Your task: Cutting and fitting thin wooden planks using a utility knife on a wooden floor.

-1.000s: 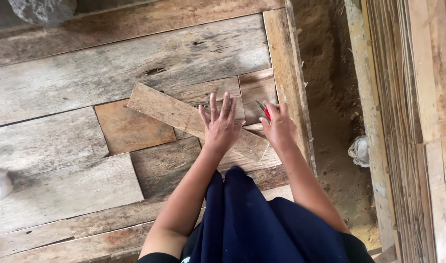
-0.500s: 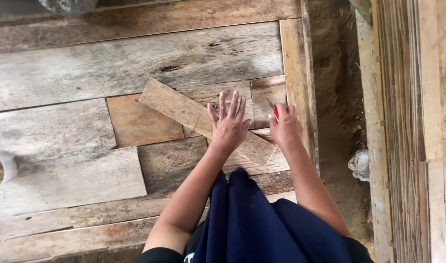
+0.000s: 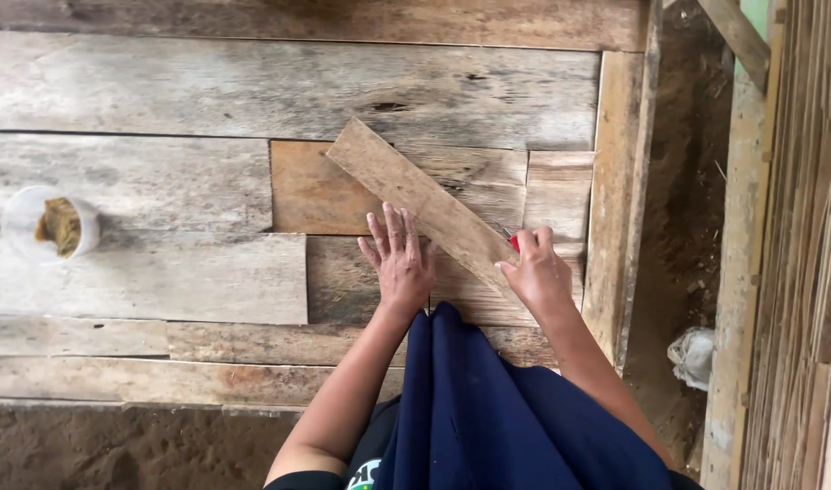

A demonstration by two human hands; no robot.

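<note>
A loose weathered wooden slat [image 3: 415, 195] lies diagonally across a platform of old planks [image 3: 252, 91]. My left hand [image 3: 399, 261] rests flat with fingers spread on the planks, touching the slat's lower left edge. My right hand [image 3: 535, 272] is closed around a small red-handled tool [image 3: 513, 241] at the slat's lower right end, its thin metal tip pointing up-left along the slat. Most of the tool is hidden inside the hand. My dark blue clothing covers the bottom middle of the view.
A white plastic cup [image 3: 50, 224] holding brownish stuff stands on the planks at the left. A bare earth trench [image 3: 683, 227] runs along the platform's right edge, with a crumpled white bag [image 3: 695, 354] in it. Wooden posts and slatted wall [image 3: 796, 254] rise at far right.
The view has shifted, so the cup now shows fully at the left. My left hand has slid off the slat's top to its lower edge. The right hand stays on the red tool.
</note>
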